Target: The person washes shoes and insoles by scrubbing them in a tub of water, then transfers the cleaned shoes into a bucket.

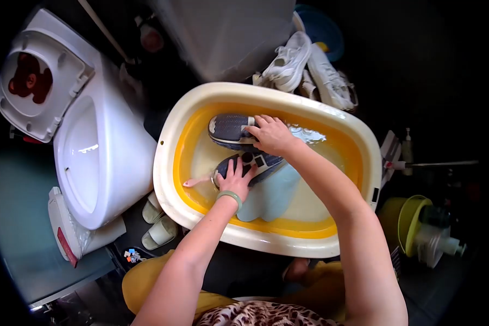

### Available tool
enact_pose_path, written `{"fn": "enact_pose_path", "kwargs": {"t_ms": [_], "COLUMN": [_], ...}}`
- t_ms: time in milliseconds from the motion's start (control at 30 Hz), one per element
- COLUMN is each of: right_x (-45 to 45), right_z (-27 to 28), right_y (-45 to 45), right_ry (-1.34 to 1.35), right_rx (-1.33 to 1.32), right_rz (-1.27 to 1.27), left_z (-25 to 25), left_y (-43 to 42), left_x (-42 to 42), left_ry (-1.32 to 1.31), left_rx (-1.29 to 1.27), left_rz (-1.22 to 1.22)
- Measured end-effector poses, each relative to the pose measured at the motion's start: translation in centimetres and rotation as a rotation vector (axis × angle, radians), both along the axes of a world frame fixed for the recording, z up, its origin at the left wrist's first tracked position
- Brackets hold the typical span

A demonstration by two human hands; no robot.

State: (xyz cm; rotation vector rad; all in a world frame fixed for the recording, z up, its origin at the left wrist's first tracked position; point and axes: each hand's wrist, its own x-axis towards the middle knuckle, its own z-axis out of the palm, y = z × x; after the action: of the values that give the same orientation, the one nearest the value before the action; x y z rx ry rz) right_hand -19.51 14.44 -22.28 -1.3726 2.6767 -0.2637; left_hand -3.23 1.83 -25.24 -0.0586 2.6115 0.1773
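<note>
Two dark grey-blue shoes lie soles up in water inside a cream and yellow tub (358,127). My right hand (274,135) closes over one end of the upper shoe (229,127), whose patterned sole faces me. My left hand (234,180), with a pale green bangle at the wrist, rests on the lower shoe (263,163), fingers spread. A light blue sheet-like piece (271,193) lies in the water beside the lower shoe. Left of my left hand is a small pinkish strip (196,181) that I cannot identify.
A white toilet (106,152) with its lid raised stands at the left. Green slippers (160,232) lie between it and the tub. White shoes (290,62) sit behind the tub, near a blue basin (323,30). A yellow-green bucket (410,217) stands at the right.
</note>
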Motion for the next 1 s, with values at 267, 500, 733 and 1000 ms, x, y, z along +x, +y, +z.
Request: {"fn": "enact_pose_path", "kwargs": {"t_ms": [267, 500, 733, 1000], "right_x": [2.2, 2.3, 3.2, 7.5], "right_z": [-7.3, -9.3, -3.2, -4.6], "right_y": [2.5, 2.5, 1.5, 13.4], "right_ry": [-0.073, -0.329, -0.466, -0.739], "right_rx": [-0.015, 0.196, 0.345, -0.257], "right_rz": [-0.047, -0.181, -0.17, -0.474], "left_z": [-1.9, -3.6, -2.5, -6.2], "left_y": [1.4, 0.4, -0.7, 1.2], "left_x": [-1.9, -3.8, -2.9, -1.0], "left_ry": [-0.246, -0.414, -0.305, -0.038], "left_rx": [-0.061, -0.109, 0.027, 1.183], "left_rz": [-0.185, -0.31, -0.144, 1.624]}}
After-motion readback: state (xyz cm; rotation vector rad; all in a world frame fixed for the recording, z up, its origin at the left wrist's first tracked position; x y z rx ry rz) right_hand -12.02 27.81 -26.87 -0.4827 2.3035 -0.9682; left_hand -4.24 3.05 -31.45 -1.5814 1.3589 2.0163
